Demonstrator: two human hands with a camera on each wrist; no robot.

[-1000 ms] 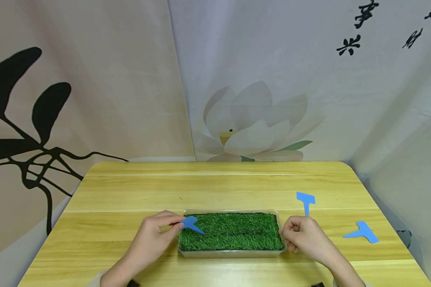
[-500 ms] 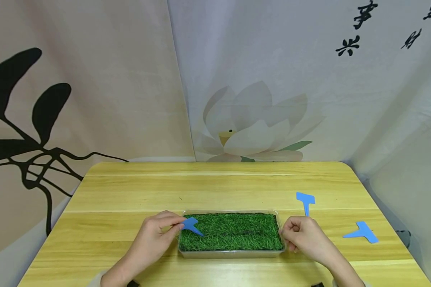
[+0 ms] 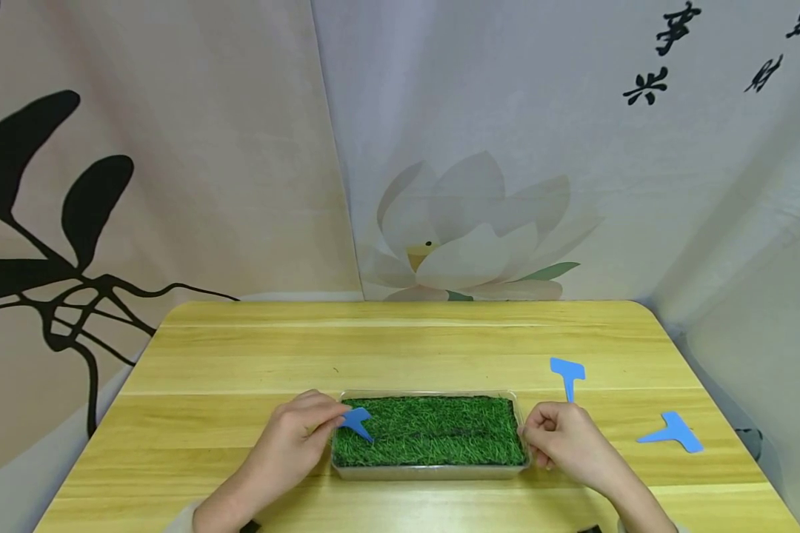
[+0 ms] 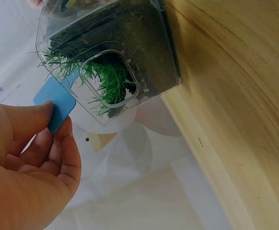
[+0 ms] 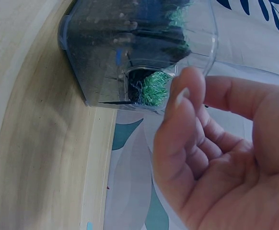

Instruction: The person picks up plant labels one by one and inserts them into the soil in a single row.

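Between thumb and fingers, my left hand (image 3: 296, 440) pinches the head of a blue T-shaped plant label (image 3: 357, 422), its stem slanting down to the left part of the green artificial grass (image 3: 440, 426). How far the tip goes in is hidden. The grass fills a long clear plastic box (image 3: 433, 472). In the left wrist view the label (image 4: 58, 103) stands at the box's rim. At the opposite end, my right hand (image 3: 573, 440) grips the box's rim with thumb and index finger. The right wrist view shows those fingers at the clear wall (image 5: 101, 48).
Two more blue plant labels lie to the right on the wooden table (image 3: 240, 355): one label (image 3: 569, 374) just behind my right hand, another label (image 3: 673, 433) farther right. A printed curtain (image 3: 473, 148) hangs behind the table.
My left hand has shifted slightly right, and the held label has tilted more upright, its tip moving a little left and down. The right hand and box stay put.
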